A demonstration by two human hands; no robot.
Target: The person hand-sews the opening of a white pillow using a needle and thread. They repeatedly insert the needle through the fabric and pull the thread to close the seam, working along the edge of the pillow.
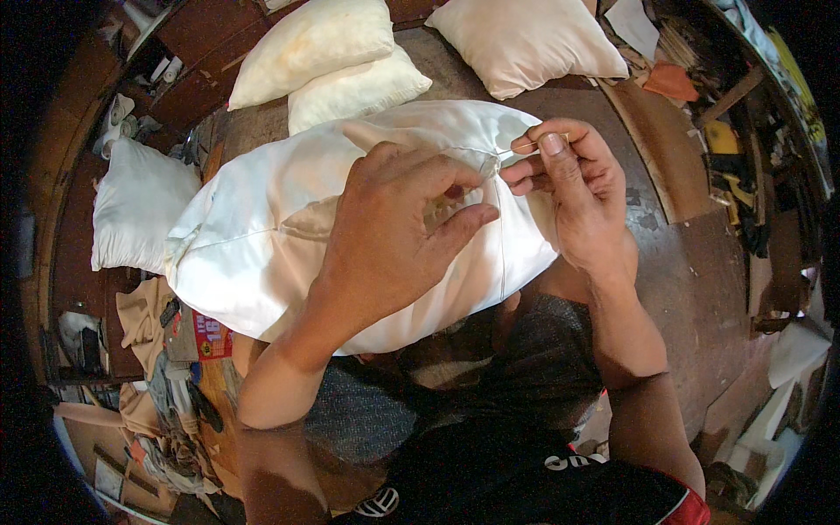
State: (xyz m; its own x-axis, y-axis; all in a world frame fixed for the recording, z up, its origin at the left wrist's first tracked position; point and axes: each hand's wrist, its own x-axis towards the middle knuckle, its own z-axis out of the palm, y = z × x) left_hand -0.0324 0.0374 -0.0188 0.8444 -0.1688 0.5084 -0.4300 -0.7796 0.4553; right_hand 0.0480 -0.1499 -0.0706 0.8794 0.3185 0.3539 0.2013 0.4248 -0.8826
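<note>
White and plump, the largest pillow (297, 184) lies across our lap (372, 407); over it our left hand (394, 227) curls, thumb and forefinger parted, and near its right end our right hand (577, 188) pinches a thin needle (565, 137).

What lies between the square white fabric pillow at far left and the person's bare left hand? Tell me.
In the head view, a large, plump white fabric cushion lies between that pillow and the left hand.
</note>
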